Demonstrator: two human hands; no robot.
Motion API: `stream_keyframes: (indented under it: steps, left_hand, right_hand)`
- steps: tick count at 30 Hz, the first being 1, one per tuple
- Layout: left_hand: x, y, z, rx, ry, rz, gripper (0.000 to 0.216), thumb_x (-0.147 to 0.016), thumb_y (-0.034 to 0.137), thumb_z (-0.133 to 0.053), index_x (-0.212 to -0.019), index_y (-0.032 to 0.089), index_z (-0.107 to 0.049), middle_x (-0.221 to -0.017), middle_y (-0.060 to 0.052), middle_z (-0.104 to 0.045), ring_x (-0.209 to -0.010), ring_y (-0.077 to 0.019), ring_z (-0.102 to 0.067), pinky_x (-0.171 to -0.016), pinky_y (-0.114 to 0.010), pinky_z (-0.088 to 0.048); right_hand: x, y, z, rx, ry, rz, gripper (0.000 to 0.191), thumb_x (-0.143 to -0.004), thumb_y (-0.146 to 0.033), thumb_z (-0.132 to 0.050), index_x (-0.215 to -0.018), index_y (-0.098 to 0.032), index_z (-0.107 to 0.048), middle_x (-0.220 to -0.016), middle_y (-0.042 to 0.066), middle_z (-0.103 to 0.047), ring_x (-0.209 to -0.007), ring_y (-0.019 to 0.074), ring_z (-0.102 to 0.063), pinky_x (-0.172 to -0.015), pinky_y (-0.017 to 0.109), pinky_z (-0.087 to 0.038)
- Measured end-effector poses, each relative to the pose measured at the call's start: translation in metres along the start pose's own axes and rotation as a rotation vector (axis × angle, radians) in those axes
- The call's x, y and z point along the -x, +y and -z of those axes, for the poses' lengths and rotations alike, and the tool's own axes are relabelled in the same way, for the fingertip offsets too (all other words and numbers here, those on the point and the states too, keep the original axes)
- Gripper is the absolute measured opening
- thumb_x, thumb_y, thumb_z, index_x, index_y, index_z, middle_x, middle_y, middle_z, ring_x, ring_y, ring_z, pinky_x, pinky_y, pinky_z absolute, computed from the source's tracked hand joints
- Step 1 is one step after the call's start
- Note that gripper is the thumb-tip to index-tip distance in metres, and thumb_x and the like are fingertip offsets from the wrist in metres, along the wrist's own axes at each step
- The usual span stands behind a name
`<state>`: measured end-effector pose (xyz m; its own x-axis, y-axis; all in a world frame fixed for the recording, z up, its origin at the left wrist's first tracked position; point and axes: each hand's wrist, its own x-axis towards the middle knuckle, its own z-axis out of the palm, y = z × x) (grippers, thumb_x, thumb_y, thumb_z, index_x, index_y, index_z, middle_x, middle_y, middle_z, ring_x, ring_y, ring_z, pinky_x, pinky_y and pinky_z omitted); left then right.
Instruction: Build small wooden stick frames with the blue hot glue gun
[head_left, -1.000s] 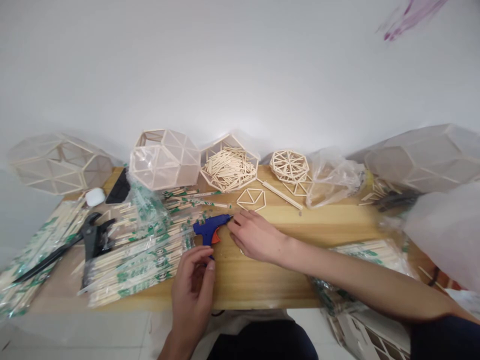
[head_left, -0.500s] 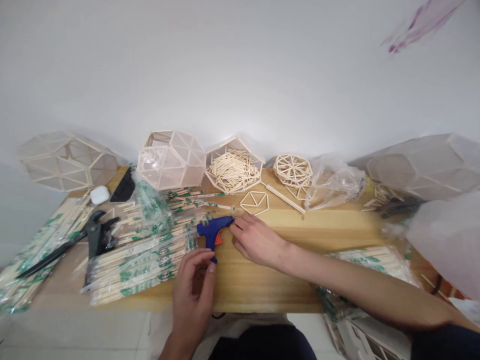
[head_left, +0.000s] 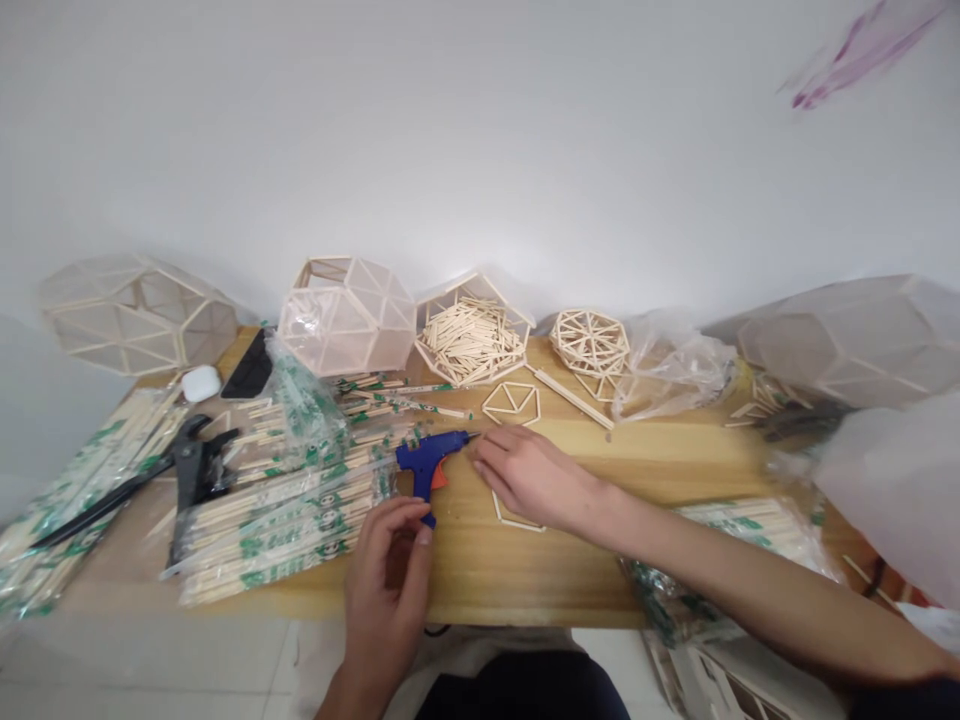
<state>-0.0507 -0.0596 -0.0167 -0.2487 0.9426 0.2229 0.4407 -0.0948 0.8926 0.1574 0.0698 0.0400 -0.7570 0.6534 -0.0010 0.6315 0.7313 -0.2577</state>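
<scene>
A blue glue gun (head_left: 426, 459) with an orange trigger lies on the wooden table (head_left: 570, 570), nozzle pointing right. My left hand (head_left: 386, 575) is at the table's near edge, its curled thumb and fingers closed at the bottom of the gun's handle. My right hand (head_left: 534, 476) lies palm down just right of the nozzle, fingers together and bent, pressing on a small stick frame (head_left: 516, 522). Part of that frame shows under the palm.
Packs of wrapped chopsticks (head_left: 277, 520) and black cutters (head_left: 191, 470) lie to the left. At the back stand faceted stick-and-film shells (head_left: 346, 318), a shell full of cut sticks (head_left: 469, 340), a stick lattice (head_left: 590, 342), a flat frame (head_left: 511, 402) and plastic bags (head_left: 671, 365).
My right hand has slid a little to the right, uncovering part of the stick frame under it. The left hand and glue gun have hardly moved.
</scene>
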Motion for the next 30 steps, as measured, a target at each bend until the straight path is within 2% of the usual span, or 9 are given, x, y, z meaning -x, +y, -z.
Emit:
stream_keyframes:
  steps: [5,9,12,14,17,21,23,26,30]
  left_hand:
    - [-0.001,0.0,0.005,-0.059,0.038,-0.016,0.017,-0.101,0.031,-0.063,-0.113,0.023,-0.071,-0.115,-0.009,-0.071,-0.103,-0.0226,-0.073,-0.084,-0.033,-0.063]
    - [-0.01,0.003,0.01,-0.197,0.026,0.073,0.024,-0.1,0.041,-0.063,-0.113,0.022,-0.07,-0.105,-0.008,-0.073,-0.081,-0.0206,-0.072,-0.067,-0.032,-0.061]
    - [-0.019,0.008,0.009,-0.36,-0.024,0.106,0.033,-0.099,0.051,-0.061,-0.109,0.022,-0.07,-0.096,-0.008,-0.074,-0.069,-0.0224,-0.068,-0.066,-0.037,-0.058]
    - [-0.024,0.011,0.006,-0.45,-0.055,0.088,0.038,-0.099,0.057,-0.058,-0.109,0.022,-0.071,-0.099,-0.009,-0.075,-0.074,-0.026,-0.07,-0.072,-0.042,-0.058]
    - [-0.031,0.016,-0.002,-0.586,-0.098,0.101,0.041,-0.099,0.058,-0.057,-0.113,0.022,-0.071,-0.109,-0.012,-0.078,-0.089,-0.0314,-0.074,-0.075,-0.042,-0.056]
    - [-0.04,0.023,-0.008,-0.701,-0.159,0.191,0.032,-0.098,0.052,-0.06,-0.103,0.023,-0.071,-0.098,-0.011,-0.08,-0.086,-0.0327,-0.076,-0.068,-0.038,-0.051]
    - [-0.043,0.024,-0.007,-0.659,-0.169,0.243,0.028,-0.093,0.051,-0.063,-0.097,0.024,-0.07,-0.091,-0.01,-0.079,-0.083,-0.033,-0.076,-0.069,-0.038,-0.051]
    - [-0.043,0.024,0.0,-0.462,-0.166,0.327,0.029,-0.087,0.051,-0.067,-0.097,0.024,-0.068,-0.09,-0.008,-0.08,-0.082,-0.0323,-0.077,-0.073,-0.041,-0.054]
    - [-0.038,0.024,0.017,-0.08,-0.092,0.365,0.037,-0.082,0.055,-0.071,-0.099,0.022,-0.065,-0.084,-0.006,-0.079,-0.072,-0.0273,-0.074,-0.067,-0.038,-0.057]
  right_hand:
    - [0.018,0.017,0.021,-0.091,-0.103,-0.191,0.016,-0.105,-0.013,-0.057,-0.092,-0.016,-0.066,-0.098,0.01,-0.069,-0.085,0.0206,-0.065,-0.077,0.031,-0.048]
    - [0.028,0.025,0.022,-0.119,-0.186,-0.268,0.012,-0.102,-0.013,-0.063,-0.091,-0.017,-0.065,-0.101,0.01,-0.069,-0.085,0.0207,-0.066,-0.074,0.031,-0.046]
    - [0.03,0.026,0.017,-0.119,-0.192,-0.272,0.015,-0.098,-0.004,-0.061,-0.091,-0.017,-0.064,-0.102,0.01,-0.068,-0.084,0.0206,-0.065,-0.077,0.031,-0.047]
    - [0.03,0.026,0.016,-0.126,-0.189,-0.26,0.02,-0.096,0.001,-0.057,-0.091,-0.017,-0.063,-0.1,0.011,-0.068,-0.084,0.0207,-0.064,-0.078,0.032,-0.047]
    - [0.032,0.028,0.022,-0.223,-0.18,-0.261,0.02,-0.1,-0.003,-0.05,-0.093,-0.019,-0.059,-0.091,0.008,-0.068,-0.078,0.0199,-0.061,-0.073,0.031,-0.045]
    - [0.038,0.033,0.034,-0.49,-0.116,-0.224,0.014,-0.105,-0.015,-0.047,-0.096,-0.021,-0.056,-0.084,0.002,-0.066,-0.074,0.0179,-0.06,-0.071,0.03,-0.044]
    - [0.042,0.035,0.038,-0.653,-0.06,-0.191,0.013,-0.107,-0.02,-0.047,-0.1,-0.02,-0.058,-0.089,0.003,-0.068,-0.079,0.0181,-0.064,-0.075,0.03,-0.048]
    - [0.046,0.038,0.04,-0.975,-0.032,-0.192,0.019,-0.109,-0.032,-0.052,-0.11,-0.018,-0.064,-0.095,0.004,-0.072,-0.087,0.019,-0.071,-0.082,0.034,-0.056]
    - [0.047,0.041,0.038,-1.449,-0.023,-0.351,0.029,-0.099,-0.042,-0.073,-0.115,-0.017,-0.072,-0.097,0.005,-0.077,-0.087,0.0191,-0.076,-0.083,0.035,-0.06]
